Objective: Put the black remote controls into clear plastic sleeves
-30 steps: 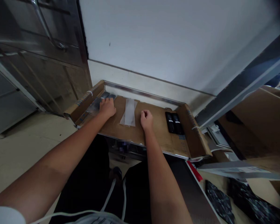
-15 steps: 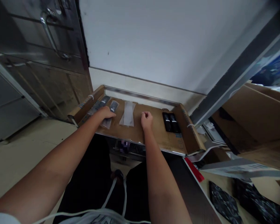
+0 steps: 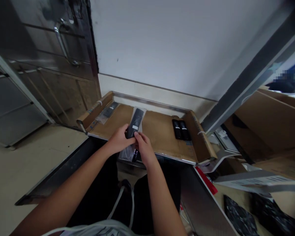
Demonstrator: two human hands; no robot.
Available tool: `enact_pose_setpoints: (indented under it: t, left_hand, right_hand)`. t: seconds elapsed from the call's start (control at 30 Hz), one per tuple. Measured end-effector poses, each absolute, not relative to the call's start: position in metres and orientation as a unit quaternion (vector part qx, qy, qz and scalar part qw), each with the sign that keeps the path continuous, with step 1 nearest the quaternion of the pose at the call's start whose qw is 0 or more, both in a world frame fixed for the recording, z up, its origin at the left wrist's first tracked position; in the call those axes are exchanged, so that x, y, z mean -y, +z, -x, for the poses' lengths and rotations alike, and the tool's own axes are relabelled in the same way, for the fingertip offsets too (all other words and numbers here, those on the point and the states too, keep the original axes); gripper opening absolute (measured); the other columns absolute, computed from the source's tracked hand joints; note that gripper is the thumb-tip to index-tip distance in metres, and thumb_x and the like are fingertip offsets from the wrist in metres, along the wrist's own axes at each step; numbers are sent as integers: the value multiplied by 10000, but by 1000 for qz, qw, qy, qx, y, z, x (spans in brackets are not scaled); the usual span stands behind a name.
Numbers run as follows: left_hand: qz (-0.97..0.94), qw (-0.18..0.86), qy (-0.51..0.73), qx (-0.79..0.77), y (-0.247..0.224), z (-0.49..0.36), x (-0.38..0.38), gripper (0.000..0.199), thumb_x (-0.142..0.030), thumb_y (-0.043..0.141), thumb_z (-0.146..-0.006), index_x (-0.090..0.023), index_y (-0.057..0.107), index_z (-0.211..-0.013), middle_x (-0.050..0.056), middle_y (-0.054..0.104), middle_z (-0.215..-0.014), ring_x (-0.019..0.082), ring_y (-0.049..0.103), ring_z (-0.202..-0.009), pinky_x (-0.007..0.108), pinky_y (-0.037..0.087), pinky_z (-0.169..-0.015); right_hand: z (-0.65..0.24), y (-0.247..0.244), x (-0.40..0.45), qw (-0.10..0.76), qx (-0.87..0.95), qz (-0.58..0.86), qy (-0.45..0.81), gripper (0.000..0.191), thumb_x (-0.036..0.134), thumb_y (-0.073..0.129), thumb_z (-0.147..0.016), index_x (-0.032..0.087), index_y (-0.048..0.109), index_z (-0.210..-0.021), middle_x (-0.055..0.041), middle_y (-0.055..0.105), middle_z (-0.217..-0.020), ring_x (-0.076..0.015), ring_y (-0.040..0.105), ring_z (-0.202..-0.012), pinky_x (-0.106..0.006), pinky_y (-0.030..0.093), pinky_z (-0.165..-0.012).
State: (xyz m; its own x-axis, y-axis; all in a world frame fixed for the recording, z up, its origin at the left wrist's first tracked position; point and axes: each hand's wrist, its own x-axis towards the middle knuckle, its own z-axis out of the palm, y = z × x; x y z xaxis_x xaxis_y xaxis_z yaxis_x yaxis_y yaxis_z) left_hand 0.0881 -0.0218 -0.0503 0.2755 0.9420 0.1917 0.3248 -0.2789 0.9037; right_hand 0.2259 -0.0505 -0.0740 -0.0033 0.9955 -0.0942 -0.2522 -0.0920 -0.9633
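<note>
My left hand (image 3: 121, 139) is closed round the lower left side of a dark, slim device (image 3: 137, 117), thumb and fingers pressed in on it. My right hand (image 3: 143, 144) is curled up beside it, fingertips pinched at the device's lower end, so the two hands almost meet there. I have the device tilted over the front edge of the tabletop (image 3: 162, 134), its far end pointing away from me, a small white label (image 3: 135, 127) just above my fingertips. Clear plastic (image 3: 126, 154) hangs below my hands; I can't tell how much of the device is inside it. Pale film (image 3: 143, 114) shows along the device's right side.

To the left, near the end of the tabletop, lies a bagged device (image 3: 111, 109). Well to the right, a black pair (image 3: 184, 130) of similar devices lies side by side, each with a white label. Brown cardboard covers the tabletop and stands up as a left flap (image 3: 94, 111) and a right flap (image 3: 202, 139), with a metal rail (image 3: 149, 102) along the back.

Beyond that is a white wall (image 3: 157, 39), with a metal door (image 3: 46, 78) to the left. To my right are an open carton (image 3: 272, 126), a red strip (image 3: 206, 180) and, on the floor, black plastic (image 3: 239, 214).
</note>
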Motion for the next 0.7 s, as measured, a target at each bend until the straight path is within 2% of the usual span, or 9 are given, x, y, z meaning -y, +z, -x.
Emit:
enact_pose_setpoints:
  t: [0.1, 0.23, 0.3, 0.37, 0.43, 0.5, 0.6, 0.7]
  left_hand:
    - [-735, 417, 362, -393, -37, -97, 27, 400, -344, 775, -749, -189, 645, -1094, 50, 716, -999, 192, 672, -852, 294, 524, -728]
    - [-774, 389, 354, -352, -23, -103, 24, 475, -414, 804, -747, -203, 675, -1153, 71, 693, -1069, 192, 653, -879, 307, 527, -747]
    - [-743, 404, 392, -362, -18, -106, 17, 513, -477, 759, -794, -204, 662, -1217, 85, 682, -1101, 191, 643, -908, 303, 527, -747]
    - [-687, 460, 428, -365, -14, -111, 8, 493, -558, 631, -885, -202, 654, -1225, 97, 681, -1112, 199, 645, -952, 289, 530, -724]
    - [-657, 529, 417, -340, -11, -117, -1, 510, -635, 507, -935, -192, 684, -1115, 102, 694, -1054, 209, 656, -955, 281, 537, -693]
    - [-642, 567, 403, -324, -8, -126, -6, 560, -688, 455, -938, -180, 689, -938, 94, 695, -915, 206, 666, -872, 282, 539, -654]
    - [-607, 575, 421, -353, -2, -139, -9, 562, -696, 470, -930, -180, 635, -779, 72, 650, -739, 184, 645, -693, 299, 520, -580]
    - [-597, 589, 411, -358, 4, -149, -11, 549, -664, 473, -945, -180, 626, -737, 75, 650, -694, 187, 642, -620, 335, 520, -563]
  right_hand:
    - [-234, -69, 58, 585, 340, 437, 593, 332, 520, 738, -742, 236, 632, -879, 47, 607, -707, -122, 511, -573, -231, 385, -512]
    - [-251, -65, 60, 666, 315, 433, 520, 252, 434, 720, -767, 241, 627, -901, 36, 666, -817, -135, 599, -696, -228, 459, -592]
    - [-257, -63, 64, 689, 304, 431, 497, 225, 403, 687, -779, 254, 604, -925, 40, 680, -824, -148, 631, -716, -243, 492, -620]
    - [-263, -62, 71, 673, 311, 425, 519, 221, 402, 650, -800, 267, 582, -961, 41, 684, -791, -162, 644, -668, -261, 501, -586]
    - [-267, -61, 79, 635, 333, 426, 551, 244, 417, 635, -823, 276, 576, -1013, 39, 685, -768, -168, 633, -600, -264, 487, -525]
    - [-271, -61, 87, 606, 365, 429, 561, 277, 436, 641, -845, 283, 579, -1067, 34, 692, -782, -161, 616, -562, -255, 468, -483]
    - [-278, -62, 93, 590, 404, 428, 553, 313, 480, 657, -871, 295, 574, -1110, 25, 700, -821, -150, 599, -553, -249, 460, -467]
    - [-288, -66, 91, 583, 434, 429, 537, 356, 523, 698, -854, 294, 571, -1095, 14, 690, -822, -148, 580, -550, -254, 454, -461]
